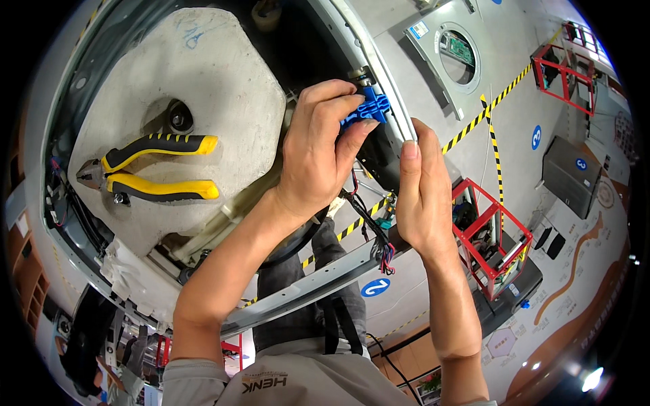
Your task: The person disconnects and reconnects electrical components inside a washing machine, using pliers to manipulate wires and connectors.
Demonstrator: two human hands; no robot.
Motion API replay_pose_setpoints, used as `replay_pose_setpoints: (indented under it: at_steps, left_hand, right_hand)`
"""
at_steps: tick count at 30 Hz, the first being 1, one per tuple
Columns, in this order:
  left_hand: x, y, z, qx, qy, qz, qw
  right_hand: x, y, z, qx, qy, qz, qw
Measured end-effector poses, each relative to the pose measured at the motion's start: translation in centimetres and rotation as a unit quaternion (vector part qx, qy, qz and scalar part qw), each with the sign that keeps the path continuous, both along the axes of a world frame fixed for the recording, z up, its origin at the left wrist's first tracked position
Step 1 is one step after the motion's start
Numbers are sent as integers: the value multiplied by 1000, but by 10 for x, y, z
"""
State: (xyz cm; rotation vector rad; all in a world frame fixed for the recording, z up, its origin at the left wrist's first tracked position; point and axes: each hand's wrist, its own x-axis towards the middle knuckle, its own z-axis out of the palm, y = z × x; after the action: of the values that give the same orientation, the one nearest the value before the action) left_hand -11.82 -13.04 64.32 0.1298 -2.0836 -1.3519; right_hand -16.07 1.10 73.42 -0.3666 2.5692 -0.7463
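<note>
The fingers of my left hand [321, 142] are closed around a blue ribbed plastic part [374, 108] at the inner side of the cabinet's right wall. Part of that piece is hidden by the fingers, and I cannot tell its exact kind. With the thumb on top and fingers along the outer side, my right hand [426, 186] grips the metal cabinet rim [389, 84]. The cabinet looks like an opened washing machine. Inside it, a large concrete block [237, 81] bears a pair of yellow-and-black pliers [145, 184], jaws pointing left and handles apart.
Bundled wires [382, 247] hang over the near rim, by my legs. On the floor to the right lie a metal panel [416, 44] with a round hole, red-framed stands [494, 237], black-yellow tape [467, 128] and a dark box [571, 177]. More wiring [74, 210] runs along the left wall.
</note>
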Motion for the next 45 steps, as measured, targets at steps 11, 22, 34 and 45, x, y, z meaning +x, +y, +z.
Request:
replay_pose_setpoints:
  at_steps: [11, 22, 34, 45]
  left_hand:
    - [0, 3, 9, 82, -23, -30, 996]
    - [2, -2, 22, 217, -85, -46, 971]
    - [2, -9, 26, 345, -120, -115, 924]
    - [26, -5, 42, 323, -158, -93, 928]
  right_hand:
    - [2, 3, -7, -4, 0, -7, 1000]
    - [2, 0, -5, 1, 0, -3, 1000]
    - [0, 1, -5, 0, 14, 8, 1000]
    - [2, 1, -8, -17, 26, -4, 999]
